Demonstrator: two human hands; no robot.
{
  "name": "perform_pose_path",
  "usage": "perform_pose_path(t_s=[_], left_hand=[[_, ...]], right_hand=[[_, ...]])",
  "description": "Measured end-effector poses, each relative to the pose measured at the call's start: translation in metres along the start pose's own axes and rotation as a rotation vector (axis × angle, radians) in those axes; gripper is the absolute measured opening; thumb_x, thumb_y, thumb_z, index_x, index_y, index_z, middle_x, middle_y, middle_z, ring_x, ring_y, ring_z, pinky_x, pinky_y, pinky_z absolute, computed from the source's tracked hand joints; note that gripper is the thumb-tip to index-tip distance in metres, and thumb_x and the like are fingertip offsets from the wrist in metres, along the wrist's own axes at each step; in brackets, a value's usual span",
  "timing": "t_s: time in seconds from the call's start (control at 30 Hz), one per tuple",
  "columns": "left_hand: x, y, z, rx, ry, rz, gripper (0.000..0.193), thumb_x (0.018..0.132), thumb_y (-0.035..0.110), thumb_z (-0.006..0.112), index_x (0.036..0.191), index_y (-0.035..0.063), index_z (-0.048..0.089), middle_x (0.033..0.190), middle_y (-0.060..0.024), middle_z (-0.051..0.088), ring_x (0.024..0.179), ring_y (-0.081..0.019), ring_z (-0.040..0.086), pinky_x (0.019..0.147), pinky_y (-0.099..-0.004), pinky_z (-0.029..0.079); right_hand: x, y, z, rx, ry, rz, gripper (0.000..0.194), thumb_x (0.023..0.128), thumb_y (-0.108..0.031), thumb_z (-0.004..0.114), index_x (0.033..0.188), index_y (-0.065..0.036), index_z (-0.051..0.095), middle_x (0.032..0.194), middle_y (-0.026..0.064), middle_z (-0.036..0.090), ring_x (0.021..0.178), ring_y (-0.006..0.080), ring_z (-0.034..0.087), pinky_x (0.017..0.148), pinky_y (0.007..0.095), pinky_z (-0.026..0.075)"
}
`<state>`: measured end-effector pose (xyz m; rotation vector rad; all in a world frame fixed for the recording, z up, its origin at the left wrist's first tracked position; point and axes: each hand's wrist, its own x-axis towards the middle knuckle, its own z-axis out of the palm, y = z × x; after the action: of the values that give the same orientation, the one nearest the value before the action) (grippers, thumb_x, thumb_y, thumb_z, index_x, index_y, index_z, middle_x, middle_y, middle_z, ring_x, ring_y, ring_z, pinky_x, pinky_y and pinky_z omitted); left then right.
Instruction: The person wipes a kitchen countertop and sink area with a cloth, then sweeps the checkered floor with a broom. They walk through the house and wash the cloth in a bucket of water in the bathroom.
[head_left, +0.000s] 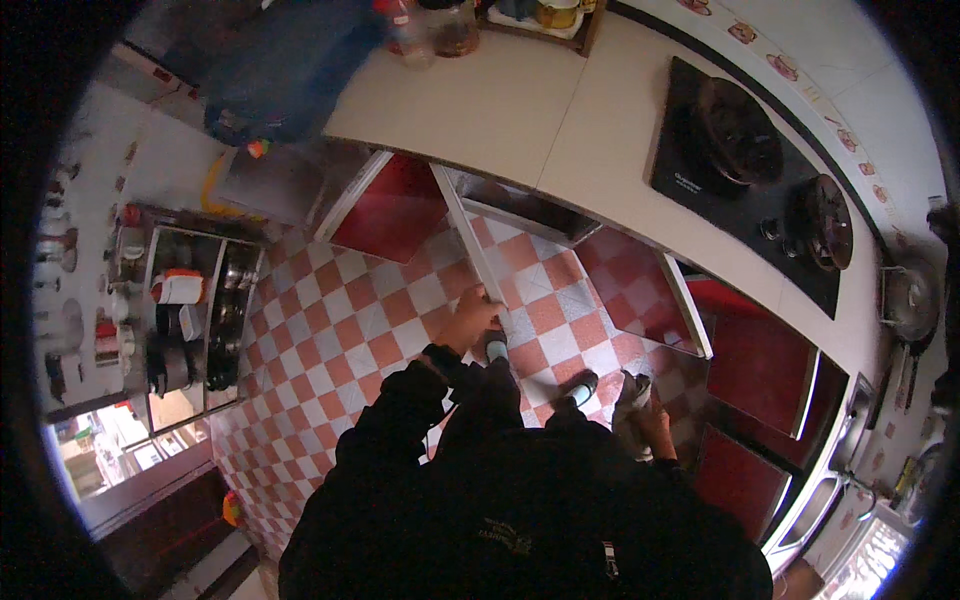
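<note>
My left hand (471, 319) grips the outer end of an open cabinet door, whose pale edge (474, 251) runs up to the counter. My right hand (657, 426) hangs low beside my body and holds a crumpled, light greyish cloth (631, 405). To the right of the held door, another red cabinet door (637, 289) stands swung out over the floor. A further red door (394, 210) is open on the left. Between them, under the counter, is a metal-edged drawer or basket (525, 206).
A black gas hob (682, 161) with two burners is set in the beige countertop (480, 105). More red doors (761, 375) line the right, below the sink (810, 510). Left stands a glass-fronted shelf unit (214, 315). The checkered floor (322, 337) stretches between. Jars (454, 34) stand at the back.
</note>
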<state>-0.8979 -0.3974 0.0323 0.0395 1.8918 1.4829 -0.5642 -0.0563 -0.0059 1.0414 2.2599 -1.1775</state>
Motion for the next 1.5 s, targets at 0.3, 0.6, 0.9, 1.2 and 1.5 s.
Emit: perform_pose_path(t_s=[0.3, 0.6, 0.9, 1.2, 1.5], left_hand=[[0.076, 0.009, 0.069, -0.570, -0.115, 0.016, 0.017, 0.084, 0.003, 0.061, 0.100, 0.0006, 0.055, 0.087, -0.0097, 0.063, 0.066, -0.0192, 0.064, 0.057, -0.0300, 0.056], [0.114, 0.031, 0.101, -0.578, -0.098, -0.018, 0.012, 0.087, 0.012, 0.061, 0.093, 0.0030, 0.055, 0.082, -0.0089, 0.064, 0.069, -0.0207, 0.065, 0.059, -0.0321, 0.054], [0.040, -0.018, 0.045, -0.627, -0.002, -0.132, 0.018, 0.091, 0.020, 0.060, 0.100, 0.0047, 0.057, 0.087, -0.0059, 0.064, 0.070, -0.0186, 0.063, 0.063, -0.0343, 0.053], [0.015, -0.022, 0.027, -0.578, -0.112, -0.104, 0.012, 0.091, 0.010, 0.059, 0.100, 0.0049, 0.053, 0.086, -0.0050, 0.060, 0.076, -0.0156, 0.062, 0.068, -0.0338, 0.053], [0.005, -0.007, 0.017, -0.529, -0.174, -0.041, 0.016, 0.091, 0.013, 0.057, 0.105, 0.0057, 0.053, 0.088, -0.0015, 0.060, 0.083, -0.0120, 0.061, 0.072, -0.0289, 0.052]], right_hand=[[-0.024, -0.036, 0.011, -0.004, 0.127, -0.067, 0.052, 0.073, -0.033, 0.071, 0.115, -0.004, 0.057, 0.103, 0.0201, 0.066, 0.096, 0.0342, 0.065, 0.076, 0.0434, 0.052], [-0.015, -0.096, -0.007, 0.054, 0.134, -0.175, 0.049, 0.077, -0.021, 0.072, 0.120, -0.004, 0.057, 0.103, 0.0165, 0.068, 0.093, 0.0253, 0.067, 0.075, 0.0372, 0.053], [0.107, -0.269, 0.009, 0.472, -0.376, -0.720, 0.055, 0.084, -0.003, 0.058, 0.137, -0.002, 0.041, 0.128, 0.0111, 0.056, 0.114, 0.0204, 0.055, 0.096, 0.0351, 0.045], [0.259, -0.456, 0.198, -0.703, -0.064, -1.111, 0.044, 0.086, -0.030, 0.055, 0.120, -0.002, 0.055, 0.120, 0.0220, 0.057, 0.110, 0.0391, 0.054, 0.094, 0.0431, 0.044], [0.244, -0.485, 0.183, -0.284, -0.060, -0.933, 0.065, 0.077, -0.047, 0.064, 0.126, -0.006, 0.053, 0.125, 0.0208, 0.056, 0.116, 0.0376, 0.053, 0.097, 0.0406, 0.043]])
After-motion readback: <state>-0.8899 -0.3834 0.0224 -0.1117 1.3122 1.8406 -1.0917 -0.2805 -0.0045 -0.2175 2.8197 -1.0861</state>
